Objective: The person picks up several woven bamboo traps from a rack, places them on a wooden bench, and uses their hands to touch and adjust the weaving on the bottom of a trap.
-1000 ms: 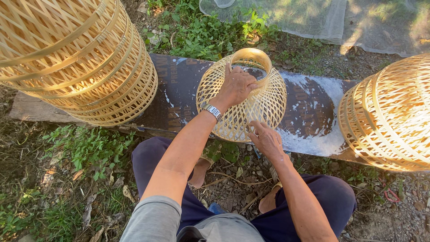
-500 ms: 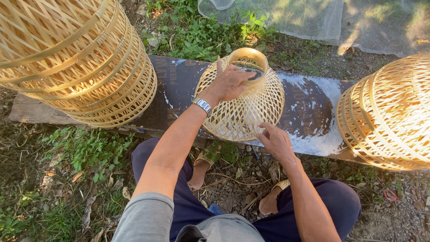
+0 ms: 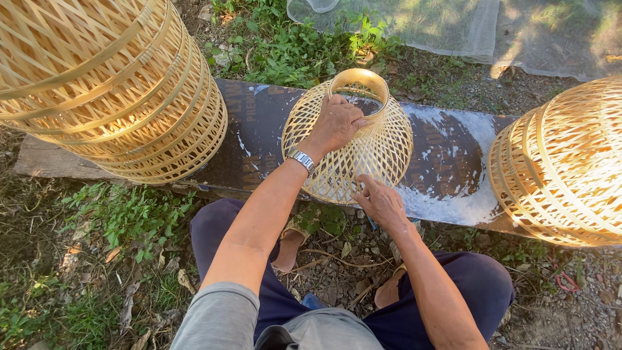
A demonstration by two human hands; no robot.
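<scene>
Small woven bamboo basket (image 3: 350,152) sits on the dark board (image 3: 259,139), roughly centre, betw. two much bigger baskets: large stacked basket (image 3: 110,84) to the left, another large basket (image 3: 564,162) at the right edge. It's lying dome-up w/ its round bamboo rim ring (image 3: 361,87) at the far end.

Left hand (image 3: 337,123) is laid over the top of the dome, fingers curled and pressed on the weave right at the ring, thumb near the rim. A steadying clamp, not a pinch. Wristwatch (image 3: 302,161) on that wrist.

Right hand (image 3: 382,202) is at the near lower edge of the basket, fingertips touching the weave's bottom border; fingers loosely bent, can't tell if it's pinching a strip or just pressing.

Changes vs a sec ago: the left hand has slid up from mid-dome to the ring end, and the right hand dropped away from the side for a moment, now back at the near edge. Basket looks turned a bit, ring more toward the far side. My read: person is rotating it and checking or tidying the lower border, weaving body looks essentially done.

Person squats, dark trousers, sandals (image 3: 288,249) on gravel and weeds. Pale netting (image 3: 453,26) lies beyond the board.
</scene>
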